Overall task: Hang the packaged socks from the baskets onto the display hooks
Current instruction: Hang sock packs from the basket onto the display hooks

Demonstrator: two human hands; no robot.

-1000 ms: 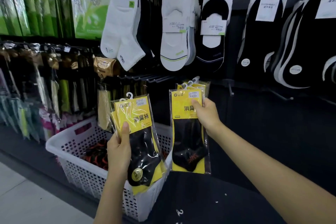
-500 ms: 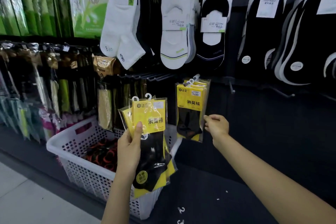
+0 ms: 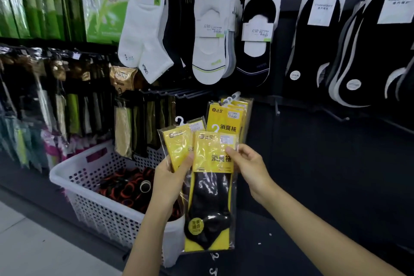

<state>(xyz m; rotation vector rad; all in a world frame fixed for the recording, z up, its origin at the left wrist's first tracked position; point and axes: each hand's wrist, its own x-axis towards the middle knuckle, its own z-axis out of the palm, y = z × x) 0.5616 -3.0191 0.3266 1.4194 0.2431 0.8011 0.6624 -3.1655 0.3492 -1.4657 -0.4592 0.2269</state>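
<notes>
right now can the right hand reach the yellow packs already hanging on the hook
Probably yes: the right hand pinches the front pack just below the hanging yellow packs, with nothing between them. The left hand grips the rear pack off to the side.

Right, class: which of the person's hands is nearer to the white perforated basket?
Left. The left hand, gripping sock packs, sits just over the right end of the white basket. The right hand, pinching the front pack, is further right, beyond those packs.
</notes>
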